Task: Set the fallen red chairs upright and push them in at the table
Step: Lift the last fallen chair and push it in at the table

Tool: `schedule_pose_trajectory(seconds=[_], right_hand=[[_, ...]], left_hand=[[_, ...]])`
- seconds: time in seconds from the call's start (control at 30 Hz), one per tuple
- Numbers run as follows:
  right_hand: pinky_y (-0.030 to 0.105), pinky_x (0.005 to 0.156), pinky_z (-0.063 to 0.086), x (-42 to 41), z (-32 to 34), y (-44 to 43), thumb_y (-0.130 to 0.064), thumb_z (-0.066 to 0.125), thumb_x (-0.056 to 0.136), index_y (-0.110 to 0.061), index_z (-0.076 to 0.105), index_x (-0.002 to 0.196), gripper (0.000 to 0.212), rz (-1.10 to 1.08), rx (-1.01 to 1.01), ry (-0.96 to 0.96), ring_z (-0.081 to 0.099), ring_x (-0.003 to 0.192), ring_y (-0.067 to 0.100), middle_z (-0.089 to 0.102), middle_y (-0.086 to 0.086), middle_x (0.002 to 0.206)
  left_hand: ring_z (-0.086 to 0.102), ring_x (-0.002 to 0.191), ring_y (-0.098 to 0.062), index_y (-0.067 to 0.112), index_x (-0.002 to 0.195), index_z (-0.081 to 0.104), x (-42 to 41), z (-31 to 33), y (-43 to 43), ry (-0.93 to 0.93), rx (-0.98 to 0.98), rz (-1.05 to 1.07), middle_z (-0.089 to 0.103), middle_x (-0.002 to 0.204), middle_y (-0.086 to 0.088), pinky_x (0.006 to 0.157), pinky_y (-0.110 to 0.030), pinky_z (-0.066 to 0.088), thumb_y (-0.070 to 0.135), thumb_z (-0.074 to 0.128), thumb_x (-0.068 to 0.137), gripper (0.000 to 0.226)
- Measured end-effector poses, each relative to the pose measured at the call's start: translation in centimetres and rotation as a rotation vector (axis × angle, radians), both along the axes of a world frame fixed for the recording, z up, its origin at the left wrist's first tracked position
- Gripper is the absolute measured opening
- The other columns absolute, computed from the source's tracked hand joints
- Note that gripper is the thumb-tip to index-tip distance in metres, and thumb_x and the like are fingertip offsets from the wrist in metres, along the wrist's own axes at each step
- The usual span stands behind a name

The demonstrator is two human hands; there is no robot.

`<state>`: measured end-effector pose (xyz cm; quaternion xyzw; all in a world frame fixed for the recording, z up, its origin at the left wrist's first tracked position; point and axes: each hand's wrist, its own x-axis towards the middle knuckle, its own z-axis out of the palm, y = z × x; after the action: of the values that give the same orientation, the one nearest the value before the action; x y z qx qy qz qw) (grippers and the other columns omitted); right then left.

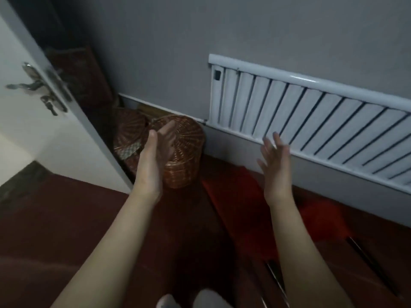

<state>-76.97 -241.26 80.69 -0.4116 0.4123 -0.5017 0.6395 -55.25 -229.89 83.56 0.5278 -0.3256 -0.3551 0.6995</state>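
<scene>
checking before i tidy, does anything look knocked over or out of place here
Yes: the red chair lies tipped over on the floor below the radiator, its metal legs sticking out sideways instead of standing under it.

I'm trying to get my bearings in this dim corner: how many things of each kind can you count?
Baskets: 2, near basket and far basket
Radiator: 1
Door: 1
Hands: 2, left hand and right hand, both empty
Red chair: 1 sure, lying down; too dim for more
Total: 7
</scene>
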Motion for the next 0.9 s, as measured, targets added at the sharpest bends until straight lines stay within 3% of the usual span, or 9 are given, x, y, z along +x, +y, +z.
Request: schedule_pose_trajectory(seconds=[0.1,0.2,0.23,0.33,0.4,0.47,0.57,0.77,0.9], right_hand=[[0.026,0.098,0.039,0.6,-0.4,0.8,-0.04,0.018,0.105,-0.02,0.031,0.149,0.05,-0.083,0.0,0.066,0.045,0.127,0.008,0.049,-0.014,0.13],[0.013,0.083,0.041,1.4,-1.0,0.5,-0.035,0.014,0.106,-0.017,0.026,0.15,0.049,-0.2,-0.019,0.06,0.042,0.119,0.004,0.045,-0.013,0.125],[0.012,0.083,0.042,1.5,-1.7,-0.1,-0.034,0.013,0.106,-0.016,0.025,0.15,0.05,-0.229,-0.015,0.058,0.041,0.12,0.005,0.043,-0.011,0.127],[0.017,0.091,0.041,1.5,-4.7,-2.9,-0.035,0.015,0.106,-0.015,0.027,0.15,0.049,-0.323,0.062,0.0,0.041,0.129,0.011,0.045,-0.006,0.132],[0.03,0.105,0.036,1.6,-6.8,-5.4,-0.036,0.017,0.106,-0.015,0.029,0.15,0.05,-0.368,0.126,-0.002,0.038,0.138,0.018,0.045,-0.002,0.139],[0.038,0.11,0.034,2.0,-9.0,-7.8,-0.042,0.021,0.104,-0.016,0.033,0.15,0.054,-0.4,0.178,-0.006,0.04,0.138,0.021,0.046,0.002,0.146],[0.038,0.106,0.039,3.0,-11.8,-10.7,-0.051,0.028,0.098,-0.021,0.039,0.146,0.058,-0.451,0.235,0.008,0.047,0.132,0.018,0.051,0.002,0.142],[0.037,0.106,0.04,5.9,-17.4,-16.9,-0.049,0.025,0.102,-0.021,0.036,0.148,0.055,-0.501,0.341,-0.017,0.047,0.132,0.019,0.05,0.001,0.142],[0.037,0.105,0.041,8.9,-22.9,-21.9,-0.051,0.026,0.102,-0.023,0.037,0.148,0.055,-0.508,0.394,-0.001,0.048,0.131,0.017,0.049,0.0,0.144]], left_hand=[[0.041,0.135,-0.01,0.016,0.142,0.044,1.1,-0.5,-2.3,0.022,0.073,-0.112,0.048,0.144,0.004,0.116,-0.038,0.026,0.053,0.021,0.101,0.06],[0.052,0.121,-0.005,0.027,0.123,0.055,1.5,-1.7,-6.1,0.072,0.144,-0.188,0.057,0.126,0.012,0.093,-0.019,0.043,0.071,0.045,0.072,0.068],[0.05,0.124,-0.007,0.03,0.12,0.056,1.5,-2.2,-7.8,0.084,0.167,-0.229,0.057,0.128,0.01,0.094,-0.019,0.043,0.071,0.046,0.069,0.066],[0.045,0.133,-0.013,0.018,0.132,0.054,1.5,-5.0,-13.2,0.071,0.24,-0.282,0.052,0.141,0.001,0.114,-0.034,0.032,0.059,0.04,0.09,0.061],[0.051,0.127,-0.009,0.012,0.134,0.055,1.6,-7.3,-16.3,0.035,0.243,-0.266,0.058,0.135,0.002,0.112,-0.032,0.033,0.042,0.031,0.103,0.05],[0.053,0.124,-0.006,0.016,0.13,0.058,2.0,-9.4,-18.9,-0.006,0.264,-0.285,0.062,0.13,0.006,0.107,-0.028,0.035,0.038,0.028,0.104,0.046],[0.052,0.125,-0.005,0.019,0.129,0.058,3.3,-11.5,-22.8,-0.016,0.329,-0.359,0.06,0.133,0.008,0.111,-0.031,0.034,0.037,0.025,0.105,0.045],[0.053,0.124,-0.006,0.02,0.124,0.062,6.1,-16.5,-29.8,-0.064,0.387,-0.366,0.061,0.131,0.006,0.106,-0.027,0.037,0.043,0.034,0.096,0.046],[0.054,0.123,-0.006,0.023,0.119,0.063,7.7,-23.2,-34.3,-0.047,0.487,-0.381,0.062,0.13,0.005,0.109,-0.03,0.037,0.03,0.032,0.105,0.035]])
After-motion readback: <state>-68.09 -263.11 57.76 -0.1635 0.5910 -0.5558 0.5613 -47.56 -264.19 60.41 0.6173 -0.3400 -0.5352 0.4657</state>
